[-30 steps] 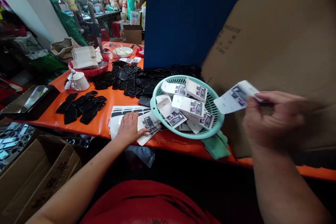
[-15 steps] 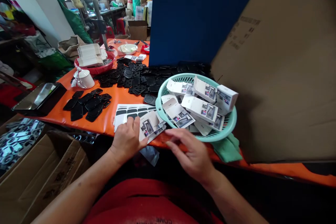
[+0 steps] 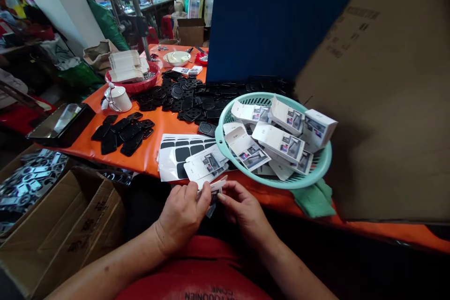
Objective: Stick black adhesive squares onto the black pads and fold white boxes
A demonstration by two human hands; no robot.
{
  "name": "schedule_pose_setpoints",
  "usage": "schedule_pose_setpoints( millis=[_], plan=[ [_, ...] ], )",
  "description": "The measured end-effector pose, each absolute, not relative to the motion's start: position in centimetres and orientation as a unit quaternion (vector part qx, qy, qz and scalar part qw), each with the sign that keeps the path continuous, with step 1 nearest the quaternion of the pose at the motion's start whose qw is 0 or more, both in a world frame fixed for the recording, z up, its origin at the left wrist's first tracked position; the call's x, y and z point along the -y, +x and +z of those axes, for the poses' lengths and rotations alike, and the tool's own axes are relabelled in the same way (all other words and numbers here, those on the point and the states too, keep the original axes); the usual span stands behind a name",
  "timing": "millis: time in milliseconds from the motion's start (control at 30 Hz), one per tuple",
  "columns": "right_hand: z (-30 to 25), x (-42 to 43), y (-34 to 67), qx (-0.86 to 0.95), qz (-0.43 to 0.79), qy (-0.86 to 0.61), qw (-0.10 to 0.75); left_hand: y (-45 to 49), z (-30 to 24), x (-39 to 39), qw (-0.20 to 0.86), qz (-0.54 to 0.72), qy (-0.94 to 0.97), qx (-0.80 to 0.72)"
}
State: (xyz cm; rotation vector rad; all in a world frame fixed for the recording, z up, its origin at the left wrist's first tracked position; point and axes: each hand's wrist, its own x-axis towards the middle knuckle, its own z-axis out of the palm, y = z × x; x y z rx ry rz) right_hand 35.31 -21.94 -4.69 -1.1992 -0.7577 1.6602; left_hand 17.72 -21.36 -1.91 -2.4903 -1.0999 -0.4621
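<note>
Close to my body, both hands grip one small white printed box (image 3: 218, 184). My left hand (image 3: 184, 211) is closed around its left side, and my right hand (image 3: 242, 208) pinches its right end; the fingers hide much of it. Just beyond, flattened printed boxes (image 3: 206, 163) lie on white sheets with black stickers (image 3: 172, 155) at the table edge. To the right, a mint-green plastic basket (image 3: 225, 138) holds several white printed boxes (image 3: 281, 143), some with flaps up.
Black plates (image 3: 193, 101) cover the table (image 3: 154, 124) behind, with a smaller pile (image 3: 123, 133) at left. A white cup (image 3: 118, 99) and red basket (image 3: 135, 86) stand beyond. Large cardboard (image 3: 386, 126) blocks the right; an open carton (image 3: 63, 225) stands lower left.
My left hand has drawn a box toward my body, away from the flattened boxes. My right hand has moved in and now grips its other end. The view has shifted slightly.
</note>
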Motion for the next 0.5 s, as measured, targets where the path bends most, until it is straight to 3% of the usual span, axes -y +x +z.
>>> schedule_pose_setpoints(
  millis=[267,500],
  plan=[
    [-4.6,22.7,36.2,0.31,0.666,-0.486,0.474,17.8,-1.8,20.6,0.182,-0.203,-0.896,0.352],
    [-5.0,22.5,36.2,0.282,0.684,-0.49,0.461,18.9,-2.6,21.3,0.126,-0.128,-0.907,0.381]
  ],
)
